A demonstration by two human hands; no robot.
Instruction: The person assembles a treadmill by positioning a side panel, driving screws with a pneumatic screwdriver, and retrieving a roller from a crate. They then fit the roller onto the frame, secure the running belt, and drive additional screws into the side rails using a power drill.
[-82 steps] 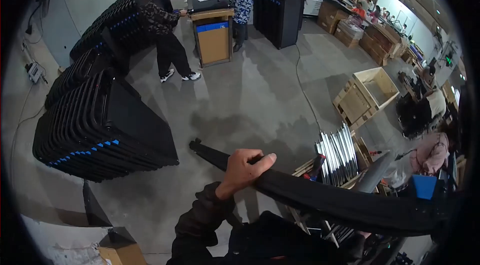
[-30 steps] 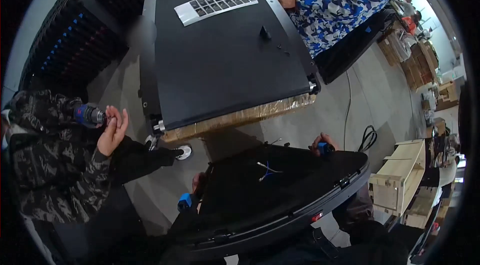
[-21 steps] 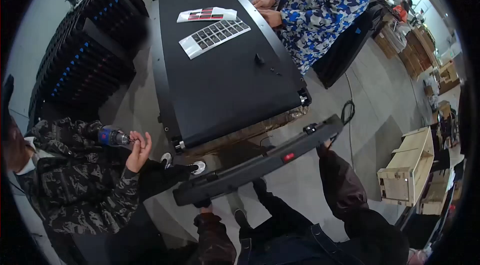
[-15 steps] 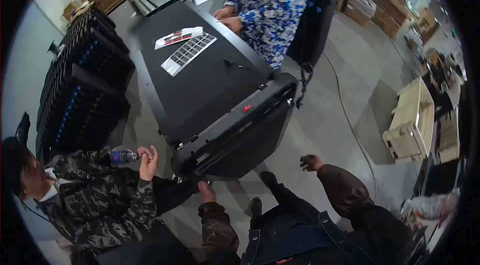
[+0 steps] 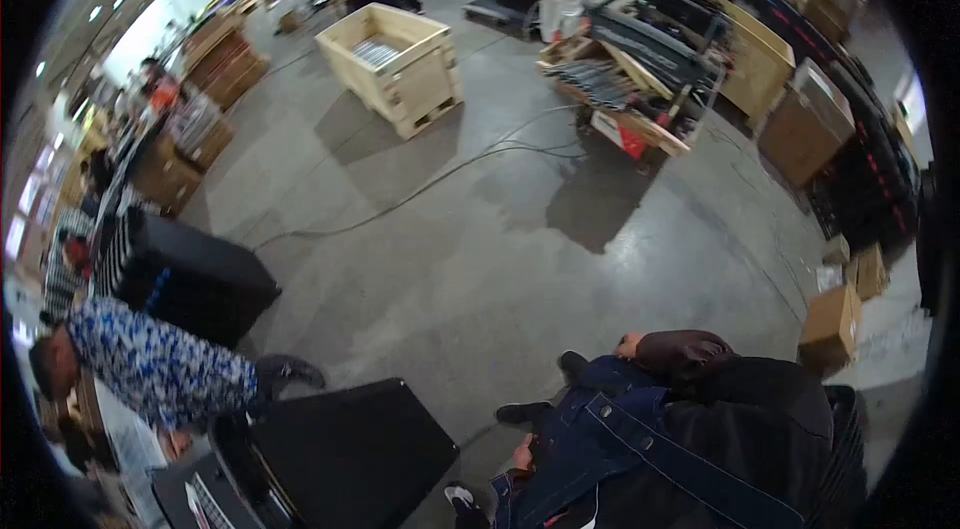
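Observation:
My left hand (image 5: 523, 453) hangs low beside my dark blue apron (image 5: 610, 419), just right of the black panel (image 5: 345, 444); its fingers are too small to make out. My right hand (image 5: 628, 345) shows at the end of a brown sleeve, close to the apron, with its fingers mostly hidden. No object can be made out in either hand. Beyond the panel, a co-worker in a blue and white camouflage top (image 5: 160, 359) leans over the unit, which bears white labels (image 5: 205, 499).
A wooden crate (image 5: 400, 79) stands on the floor ahead. Cables (image 5: 380, 221) run across the floor towards a loaded cart (image 5: 640, 79). Cardboard boxes (image 5: 830, 324) are at the right, and stacked black panels (image 5: 190, 269) at the left. Other people stand farther back.
The view has swung to the right, so the black unit now lies at the lower left. The co-worker with the drill has left view. My right hand now appears close to my apron.

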